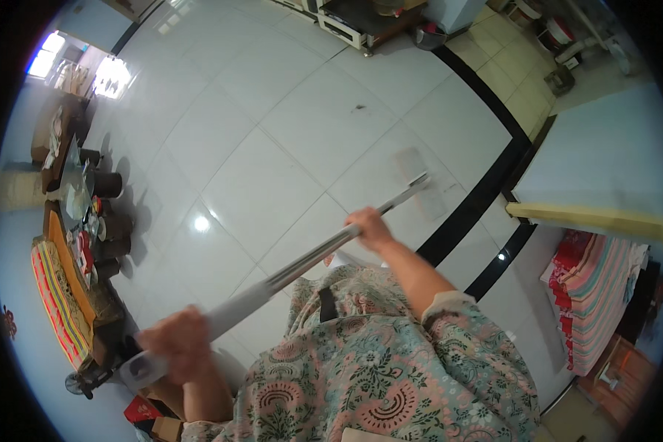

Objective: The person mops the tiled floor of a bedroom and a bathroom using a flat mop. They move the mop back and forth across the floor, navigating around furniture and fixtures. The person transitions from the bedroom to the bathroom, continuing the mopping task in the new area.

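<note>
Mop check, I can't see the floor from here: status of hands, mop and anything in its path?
Left hand and right hand both grip the mop handle. Flat mop head on white tile floor. Nothing around it.

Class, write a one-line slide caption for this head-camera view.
Both hands, left and right, grip a long grey mop handle over a glossy white tiled floor.

- Left hand [178, 340] is low and near the body, fingers curled shut, slightly blurred.
- Right hand [369, 227] reaches forward on an outstretched bare forearm, fingers wrapped closed.
- The 2 hands sit well apart.
</note>
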`<act>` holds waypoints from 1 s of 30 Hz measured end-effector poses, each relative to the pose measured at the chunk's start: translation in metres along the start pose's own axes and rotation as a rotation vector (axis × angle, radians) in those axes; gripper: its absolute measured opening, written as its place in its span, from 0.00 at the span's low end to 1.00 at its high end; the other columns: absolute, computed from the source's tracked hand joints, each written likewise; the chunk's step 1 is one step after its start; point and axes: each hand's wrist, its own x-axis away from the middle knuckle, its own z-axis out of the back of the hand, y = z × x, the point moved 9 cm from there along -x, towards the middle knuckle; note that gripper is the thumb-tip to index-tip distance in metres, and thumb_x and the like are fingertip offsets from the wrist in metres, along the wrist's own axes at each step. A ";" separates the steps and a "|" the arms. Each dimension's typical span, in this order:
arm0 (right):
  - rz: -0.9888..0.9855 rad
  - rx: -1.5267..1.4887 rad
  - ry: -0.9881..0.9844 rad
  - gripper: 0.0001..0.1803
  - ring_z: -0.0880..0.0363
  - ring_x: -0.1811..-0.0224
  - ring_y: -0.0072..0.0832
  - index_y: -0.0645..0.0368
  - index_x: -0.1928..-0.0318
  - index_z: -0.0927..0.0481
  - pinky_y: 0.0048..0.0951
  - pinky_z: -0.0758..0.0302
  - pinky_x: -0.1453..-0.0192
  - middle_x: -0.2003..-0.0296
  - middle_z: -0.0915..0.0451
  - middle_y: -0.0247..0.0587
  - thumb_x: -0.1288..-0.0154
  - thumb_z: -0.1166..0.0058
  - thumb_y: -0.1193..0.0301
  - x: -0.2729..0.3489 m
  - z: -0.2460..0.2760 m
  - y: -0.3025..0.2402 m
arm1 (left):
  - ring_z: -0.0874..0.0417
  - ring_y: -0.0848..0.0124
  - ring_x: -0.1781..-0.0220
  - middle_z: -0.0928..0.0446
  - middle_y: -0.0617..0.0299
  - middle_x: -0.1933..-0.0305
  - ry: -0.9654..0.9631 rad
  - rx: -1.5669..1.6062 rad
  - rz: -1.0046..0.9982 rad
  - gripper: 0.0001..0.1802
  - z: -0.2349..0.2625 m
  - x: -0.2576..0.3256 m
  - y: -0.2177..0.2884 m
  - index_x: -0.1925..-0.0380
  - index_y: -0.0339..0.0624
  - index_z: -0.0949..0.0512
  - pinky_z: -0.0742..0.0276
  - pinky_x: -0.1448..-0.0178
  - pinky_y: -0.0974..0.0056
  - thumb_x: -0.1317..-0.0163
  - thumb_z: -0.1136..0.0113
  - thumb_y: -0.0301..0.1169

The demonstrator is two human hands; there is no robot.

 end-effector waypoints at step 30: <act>0.149 -0.270 -0.191 0.08 0.27 0.63 0.41 0.55 0.74 0.25 0.38 0.31 0.56 0.72 0.24 0.41 0.53 0.56 0.80 -0.262 -0.058 -0.094 | 0.45 0.78 0.87 0.48 0.70 0.89 0.352 -0.184 -0.234 0.17 0.066 -0.155 0.076 0.84 0.50 0.42 0.43 0.76 0.70 0.52 0.42 0.27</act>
